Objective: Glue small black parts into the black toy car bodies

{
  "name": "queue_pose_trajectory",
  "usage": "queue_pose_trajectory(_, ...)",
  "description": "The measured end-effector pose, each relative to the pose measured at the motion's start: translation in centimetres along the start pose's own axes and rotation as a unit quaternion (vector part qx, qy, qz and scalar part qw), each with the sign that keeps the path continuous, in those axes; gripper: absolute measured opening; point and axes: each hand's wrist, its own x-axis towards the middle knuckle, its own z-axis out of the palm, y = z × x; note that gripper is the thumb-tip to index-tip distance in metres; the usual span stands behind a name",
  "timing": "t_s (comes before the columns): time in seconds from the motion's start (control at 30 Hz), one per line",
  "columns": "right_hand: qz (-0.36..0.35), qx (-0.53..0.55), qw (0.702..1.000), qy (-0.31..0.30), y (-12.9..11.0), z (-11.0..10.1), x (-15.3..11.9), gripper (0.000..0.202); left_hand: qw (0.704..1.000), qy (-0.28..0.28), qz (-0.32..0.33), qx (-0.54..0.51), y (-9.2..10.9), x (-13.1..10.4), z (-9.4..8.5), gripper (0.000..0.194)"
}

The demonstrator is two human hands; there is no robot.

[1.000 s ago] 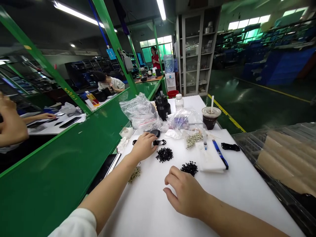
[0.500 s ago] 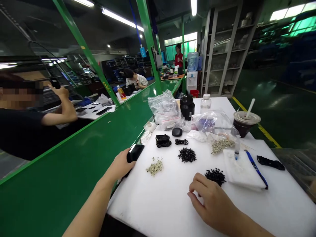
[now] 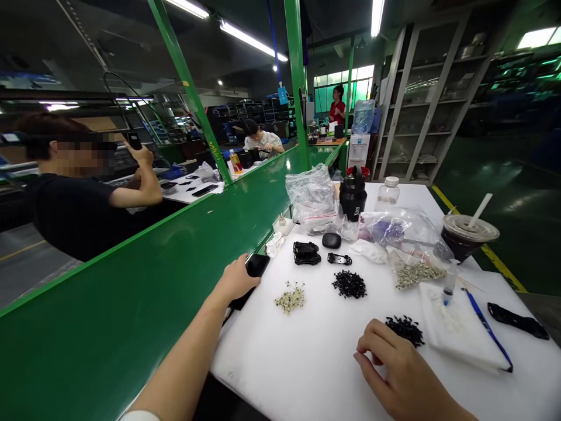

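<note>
My left hand [image 3: 237,280] is wrapped round a black phone [image 3: 258,266] at the left edge of the white table [image 3: 280,362]. Near the front, my right hand [image 3: 390,362] rests with thumb and forefinger tips close together; whether anything is between them is too small to tell. Just behind it lies a pile of black pieces [image 3: 405,330], partly covered by the hand. A second black pile [image 3: 349,284] and a pile of pale pieces [image 3: 290,299] lie further left. Behind them are several black car-shaped parts [image 3: 305,254] and a black oval case [image 3: 331,240].
Plastic bags [image 3: 311,196], a black bottle [image 3: 353,196], a jar [image 3: 388,191] and a lidded cup [image 3: 468,231] stand behind. At right lie a white pad [image 3: 460,327], a syringe [image 3: 449,283] and a blue strap [image 3: 486,327]. A person [image 3: 70,187] sits beyond the green partition [image 3: 153,280].
The view has turned left, so the scene appears shifted to the right. My left hand still holds the phone, and my right fingertips are closer together.
</note>
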Motion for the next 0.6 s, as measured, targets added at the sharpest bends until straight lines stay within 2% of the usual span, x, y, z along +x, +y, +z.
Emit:
queue_pose_trajectory(0.3, 0.009, 0.002, 1.000, -0.008, -0.1, 0.0, 0.1, 0.017, 0.999, 0.036, -0.025, -0.028, 0.4, -0.3, 0.7, 0.084)
queue_pose_trajectory(0.6, -0.020, -0.024, 0.999, 0.005, 0.3, -0.1, 0.1, 0.017, 0.993, 0.012, 0.010, -0.113, -1.4, -0.7, 0.4, 0.084)
